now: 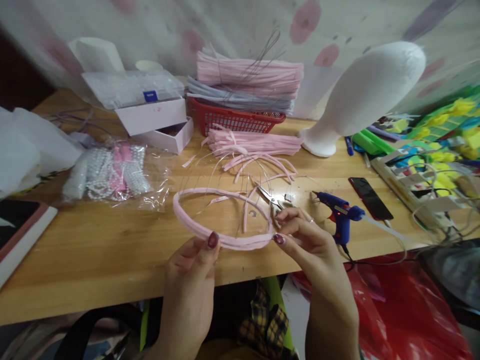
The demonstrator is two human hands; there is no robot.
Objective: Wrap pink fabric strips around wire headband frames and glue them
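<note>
A pink fabric-covered hoop (191,227), with thin wires arching up from it, is held up over the front of the wooden table. My left hand (193,280) is closed on the near side of the hoop, thumb on top. At the hoop's right end, my right hand (313,245) pinches the pink band between thumb and finger; its other fingers are curled. Just behind the right hand lie pliers (273,200), partly hidden by the fingers. Cut pink strips (258,162) lie on the table beyond the hoop.
A blue glue gun (340,215) and a phone (370,198) lie to the right. Behind are a red basket (240,121) of pink and blue strips and a white foam head (369,95). Bagged pearl beads (116,172) lie left. A power strip (408,192) with cables is far right.
</note>
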